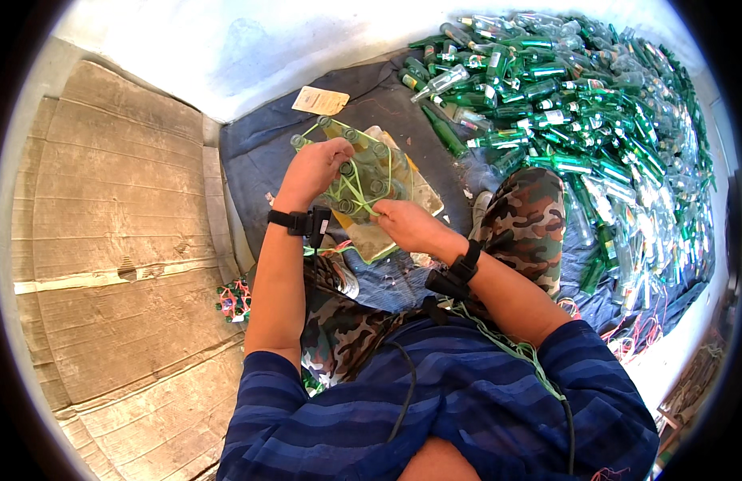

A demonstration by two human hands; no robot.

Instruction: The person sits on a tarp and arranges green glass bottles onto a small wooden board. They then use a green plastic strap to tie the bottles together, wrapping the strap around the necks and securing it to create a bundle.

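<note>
A bundle of upright glass bottles (380, 151) stands in front of me, with a light green plastic cord (356, 192) wound around and between the necks. My left hand (321, 168) is over the bundle's left side, its fingers curled in against the necks and cord; the fingertips are partly hidden. At the near right side, my right hand (403, 223) pinches strands of the same cord where they come together. Beneath the bottles lies a worn, pale flat board (425, 195).
A large heap of green and clear bottles (547, 120) fills the right side. Cardboard sheets (122, 240) cover the left. A small bundle with red cord (233, 301) sits by my left arm. A cardboard piece (320, 101) lies beyond the bottles on the dark ground sheet (258, 160).
</note>
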